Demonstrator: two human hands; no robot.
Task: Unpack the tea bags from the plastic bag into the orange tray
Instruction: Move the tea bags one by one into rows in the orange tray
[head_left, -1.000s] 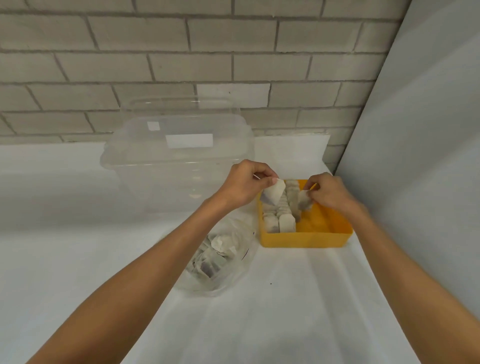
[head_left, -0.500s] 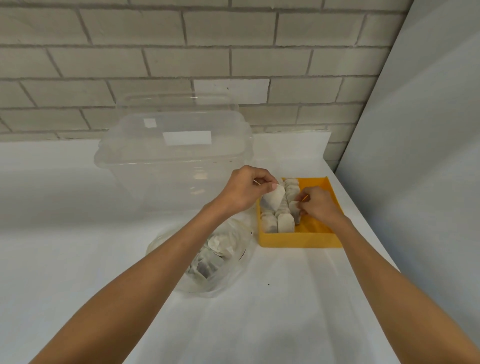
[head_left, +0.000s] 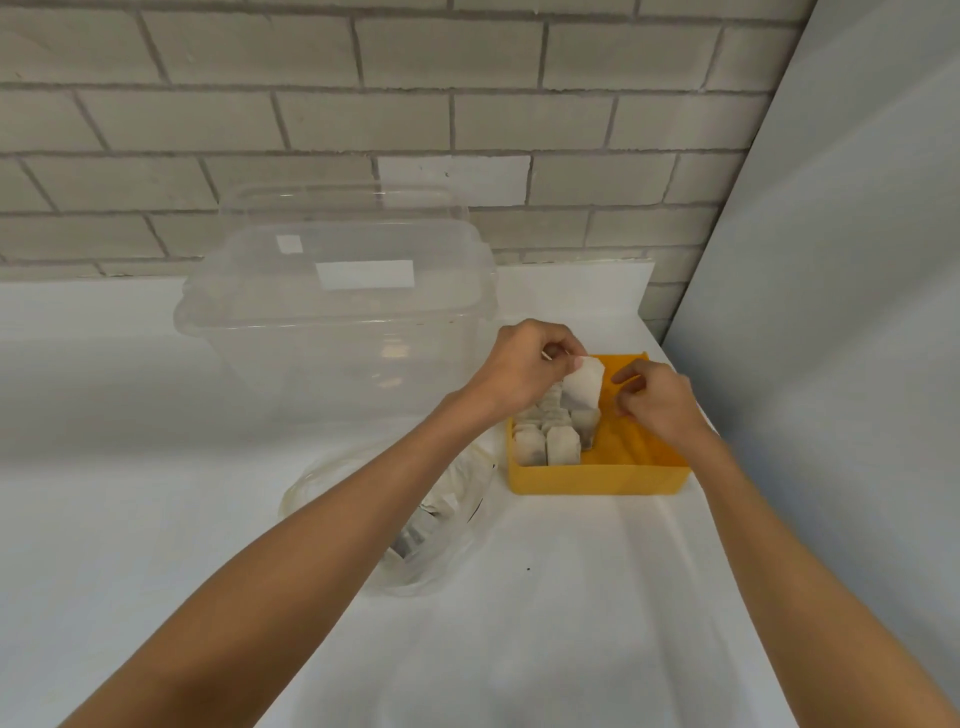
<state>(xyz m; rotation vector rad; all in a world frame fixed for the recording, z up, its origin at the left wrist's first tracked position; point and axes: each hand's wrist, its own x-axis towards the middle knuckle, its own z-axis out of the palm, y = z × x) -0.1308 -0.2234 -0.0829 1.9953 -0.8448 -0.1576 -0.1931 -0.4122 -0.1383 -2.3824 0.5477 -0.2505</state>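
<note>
Two grips are meeting above the orange tray (head_left: 597, 480), which is sitting on the white table (head_left: 571, 623) toward its far right end, close to a grey panel (head_left: 831, 312). The left grip (head_left: 524, 369) is pinching the top corner of one tea bag (head_left: 584, 387) between thumb and fingers, holding it tilted above the rear half of the tray. The right grip (head_left: 657, 402) is hovering just beside that bag's right edge with its fingers curled; whether it is grasping anything I cannot tell. More tea bags (head_left: 548, 441) are standing upright in rows along the tray's left side, while its right side is showing bare orange floor. The plastic bag (head_left: 457, 499) is lying on the table just left of the tray, partly hidden under the left forearm. Behind it a clear plastic container (head_left: 332, 322) is standing in front of the brick wall (head_left: 363, 104)
</note>
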